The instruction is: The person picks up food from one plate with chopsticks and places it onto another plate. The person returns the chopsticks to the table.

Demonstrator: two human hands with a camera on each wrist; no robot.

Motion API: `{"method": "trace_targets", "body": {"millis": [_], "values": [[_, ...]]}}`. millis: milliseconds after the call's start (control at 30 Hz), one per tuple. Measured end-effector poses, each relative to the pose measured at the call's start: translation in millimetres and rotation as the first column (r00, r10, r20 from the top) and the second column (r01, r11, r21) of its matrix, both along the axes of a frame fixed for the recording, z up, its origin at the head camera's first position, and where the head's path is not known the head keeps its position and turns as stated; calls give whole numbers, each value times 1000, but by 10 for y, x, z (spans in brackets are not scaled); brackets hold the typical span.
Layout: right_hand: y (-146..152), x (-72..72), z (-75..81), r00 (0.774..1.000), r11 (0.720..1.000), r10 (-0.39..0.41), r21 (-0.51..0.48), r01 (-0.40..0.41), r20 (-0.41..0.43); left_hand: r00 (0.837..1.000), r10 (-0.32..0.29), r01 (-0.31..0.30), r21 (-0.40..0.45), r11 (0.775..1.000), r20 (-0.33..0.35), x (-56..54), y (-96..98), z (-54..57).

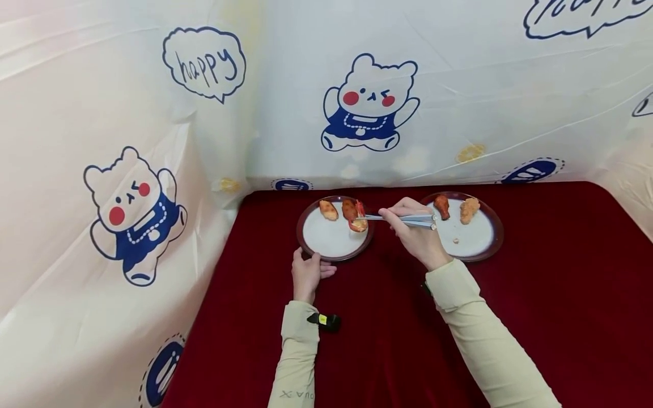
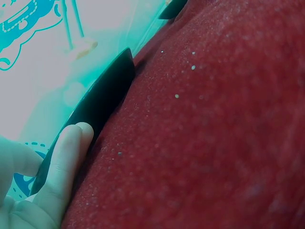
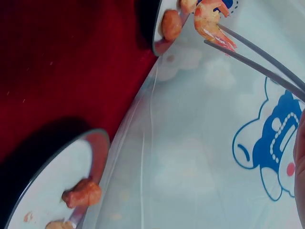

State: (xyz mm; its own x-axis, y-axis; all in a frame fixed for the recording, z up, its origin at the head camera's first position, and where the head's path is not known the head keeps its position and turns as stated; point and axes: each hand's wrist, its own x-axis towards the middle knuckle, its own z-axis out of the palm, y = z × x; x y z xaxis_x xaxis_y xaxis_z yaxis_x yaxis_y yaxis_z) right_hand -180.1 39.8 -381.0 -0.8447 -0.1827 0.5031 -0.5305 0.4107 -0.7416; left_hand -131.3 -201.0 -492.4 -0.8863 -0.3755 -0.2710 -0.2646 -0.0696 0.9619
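Note:
My right hand grips a pair of metal chopsticks, whose tips reach left over the left plate. Between those tips is an orange-red shrimp, held over the plate's right side in the head view. Two browned pieces of fried food lie at the back of this plate: a lighter one and a darker one, which the shrimp partly overlaps. At the plate's near rim, my left hand holds the edge; the left wrist view shows the thumb and fingers on either side of the dark rim.
A second plate stands to the right, with a reddish-brown drumstick, a golden fried piece and a small crumb. Dark red cloth covers the table. Printed white sheeting hangs behind and at the left.

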Motion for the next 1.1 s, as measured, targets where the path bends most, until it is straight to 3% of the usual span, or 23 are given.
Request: {"method": "trace_targets", "body": {"millis": [500, 800, 833, 1100], "values": [[185, 34, 8, 999, 997, -26, -78, 25, -19, 1000, 2, -2, 3, 1000, -8, 13, 11, -26], [352, 46, 56, 991, 997, -74, -36, 71, -113, 1000, -9, 10, -7, 1000, 13, 0, -8, -6], [372, 46, 57, 989, 996, -83, -31, 79, -123, 1000, -16, 16, -4, 1000, 17, 14, -2, 39], [575, 64, 107, 984, 992, -129, -13, 128, -120, 1000, -14, 14, 1, 1000, 20, -8, -1, -2]]}}
